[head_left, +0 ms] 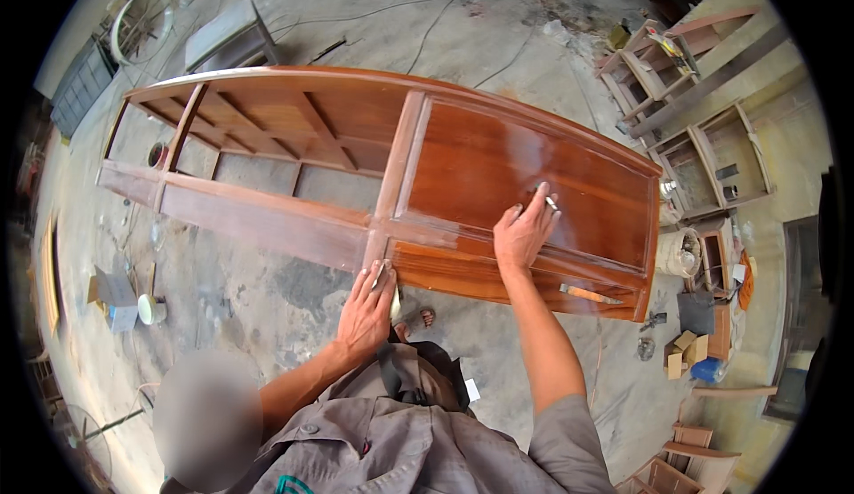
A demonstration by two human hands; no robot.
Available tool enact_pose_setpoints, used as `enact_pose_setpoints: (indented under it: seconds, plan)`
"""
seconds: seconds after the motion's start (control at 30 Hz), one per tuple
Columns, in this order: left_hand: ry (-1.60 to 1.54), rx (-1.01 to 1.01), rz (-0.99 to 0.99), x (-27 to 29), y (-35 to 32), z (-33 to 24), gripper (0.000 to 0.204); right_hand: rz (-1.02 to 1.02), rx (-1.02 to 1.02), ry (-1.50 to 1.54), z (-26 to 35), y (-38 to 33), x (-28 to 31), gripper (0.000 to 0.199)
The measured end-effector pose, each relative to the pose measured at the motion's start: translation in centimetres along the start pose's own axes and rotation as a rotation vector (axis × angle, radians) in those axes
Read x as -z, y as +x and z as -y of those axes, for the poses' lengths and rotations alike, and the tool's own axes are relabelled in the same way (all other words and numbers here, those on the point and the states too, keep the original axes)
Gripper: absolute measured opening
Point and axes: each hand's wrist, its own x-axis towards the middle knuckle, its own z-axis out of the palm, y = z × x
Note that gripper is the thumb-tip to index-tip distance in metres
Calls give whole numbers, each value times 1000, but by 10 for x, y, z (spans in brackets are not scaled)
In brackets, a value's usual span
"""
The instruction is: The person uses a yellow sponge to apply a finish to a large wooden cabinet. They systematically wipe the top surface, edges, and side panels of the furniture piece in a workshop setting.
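Note:
A long reddish-brown wooden cabinet frame [382, 200] lies before me, with a glossy panel [480, 165] at its right. Pale, dusty patches mark the panel's middle and the left front strip [258, 218]. My right hand [523, 234] is on the panel, its fingers closed round a small pale piece [552, 203] too small to name. At the near edge, beside the upright post, my left hand [365, 314] presses on the wood. A small whitish piece [381, 273] shows between its fingers; its kind is unclear. A flat tool with a wooden handle [589, 294] lies on the lower right rail.
Unfinished wooden frames [712, 160] stand along the right wall. A bucket [680, 252] and an open carton [687, 352] sit beyond the cabinet's right end. At left are another box [114, 298] and a white tub [151, 309]. Cables [436, 27] cross the concrete floor behind.

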Motion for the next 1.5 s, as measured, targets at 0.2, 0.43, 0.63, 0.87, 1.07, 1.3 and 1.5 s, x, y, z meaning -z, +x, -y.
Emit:
enact_pose_setpoints:
  seconds: [0.2,0.43,0.63,0.87,1.07,1.3,1.5]
  plan:
    - [30,-61,-50,2,10,4,65,-48,-75,489,3,0,24,70]
    - [-21,-68,-33,17,21,0,64,377,210,1455,84,-49,242,69]
    - [-249,15,171,59,-19,-20,66,1161,131,1978,88,-82,337,61]
    - [-575,181,69,47,-7,-28,66,771,713,1813,94,-68,353,41]
    - [-570,285,-298,36,13,-49,74,305,383,1500,53,-122,284,48]
    - [-1622,682,7,6,14,-72,26,633,-387,1098,73,-149,164,66]
    - [-1668,654,33,10,8,-61,18,994,-1032,1549,48,-141,133,44]
